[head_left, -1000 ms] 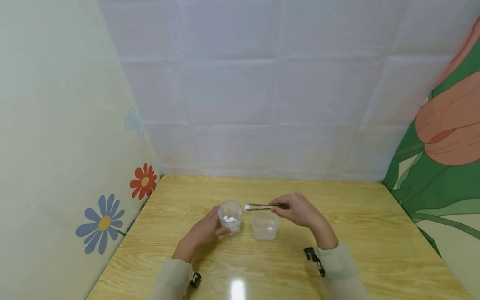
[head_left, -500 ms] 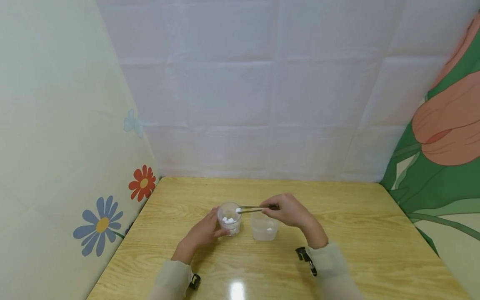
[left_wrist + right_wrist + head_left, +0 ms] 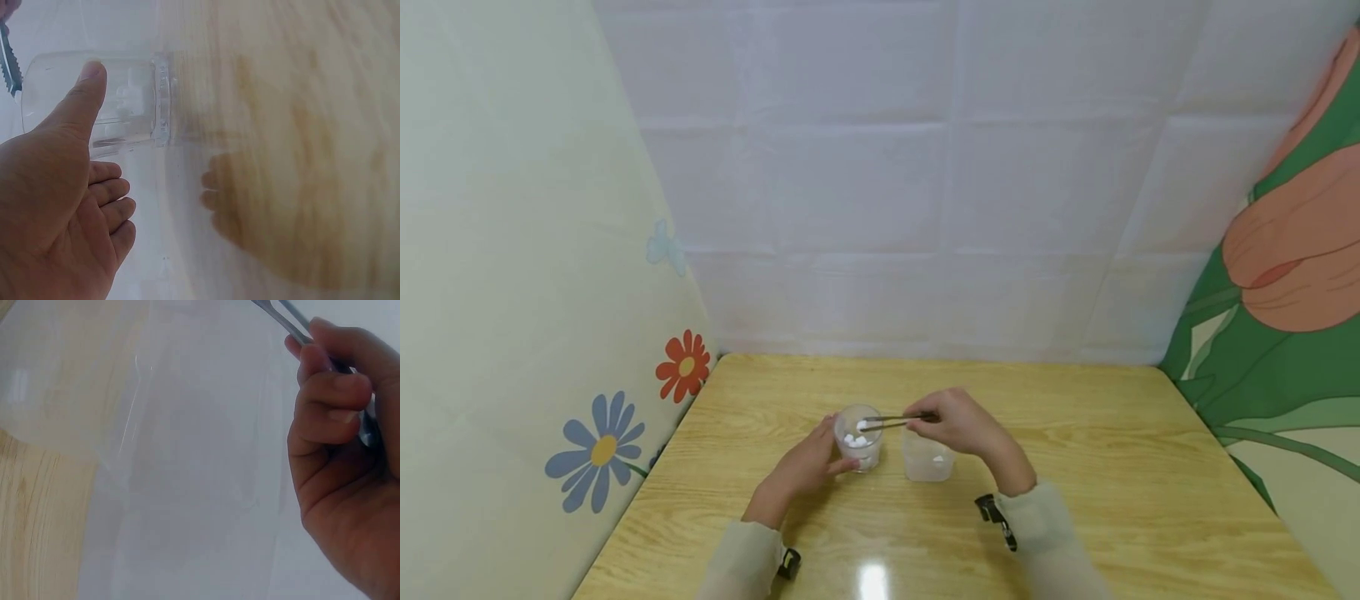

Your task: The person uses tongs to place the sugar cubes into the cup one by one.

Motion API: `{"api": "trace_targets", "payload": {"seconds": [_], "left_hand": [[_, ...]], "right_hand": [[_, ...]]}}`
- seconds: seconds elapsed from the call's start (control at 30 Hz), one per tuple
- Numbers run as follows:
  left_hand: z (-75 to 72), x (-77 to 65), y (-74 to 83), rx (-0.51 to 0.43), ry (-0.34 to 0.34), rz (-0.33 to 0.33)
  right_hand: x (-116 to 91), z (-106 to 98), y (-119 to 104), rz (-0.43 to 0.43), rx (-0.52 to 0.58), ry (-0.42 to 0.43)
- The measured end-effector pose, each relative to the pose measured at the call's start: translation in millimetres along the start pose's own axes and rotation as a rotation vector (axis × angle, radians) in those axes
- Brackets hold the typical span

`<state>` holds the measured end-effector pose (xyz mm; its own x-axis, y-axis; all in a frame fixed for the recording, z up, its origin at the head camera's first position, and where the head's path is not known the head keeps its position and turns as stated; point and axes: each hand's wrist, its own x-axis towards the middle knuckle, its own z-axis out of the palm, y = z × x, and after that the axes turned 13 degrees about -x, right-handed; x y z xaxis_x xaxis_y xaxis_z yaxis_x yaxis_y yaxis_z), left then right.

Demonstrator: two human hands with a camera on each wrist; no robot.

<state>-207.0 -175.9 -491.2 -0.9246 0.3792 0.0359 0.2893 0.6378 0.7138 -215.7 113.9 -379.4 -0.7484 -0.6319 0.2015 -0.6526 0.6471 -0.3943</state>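
My left hand (image 3: 805, 462) holds a clear drinking glass (image 3: 869, 458) upright on the table, thumb on the near side. Several small white cubes (image 3: 855, 442) lie inside it. In the left wrist view the thumb crosses the wall of the glass (image 3: 134, 75). My right hand (image 3: 962, 425) pinches metal tweezers (image 3: 891, 421), their tips reaching left inside the glass's rim with a white cube (image 3: 861, 425) at them. Serrated inner edges of the tweezers (image 3: 9, 62) show in the left wrist view. The right wrist view has their tips cut off at the top.
Right of the glass, below my right hand, stands a small clear plastic container (image 3: 927, 473) with a white piece (image 3: 937, 459) in it. Both stand on a wood-grain table (image 3: 1075, 467). A pale cloth (image 3: 940, 300) hangs along its back edge, with flowered sheets at the sides.
My right hand has moved left with the tweezers, bringing the pinched white cube from beside the glass over its rim and inside. The left hand has stayed on the glass.
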Motion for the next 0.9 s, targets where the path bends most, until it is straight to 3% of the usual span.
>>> {"api": "trace_targets", "payload": {"seconds": [0.9], "left_hand": [[-0.8, 2.0, 0.2, -0.005, 0.015, 0.015]], "right_hand": [[19, 17, -12, 0.009, -0.083, -0.046]]}}
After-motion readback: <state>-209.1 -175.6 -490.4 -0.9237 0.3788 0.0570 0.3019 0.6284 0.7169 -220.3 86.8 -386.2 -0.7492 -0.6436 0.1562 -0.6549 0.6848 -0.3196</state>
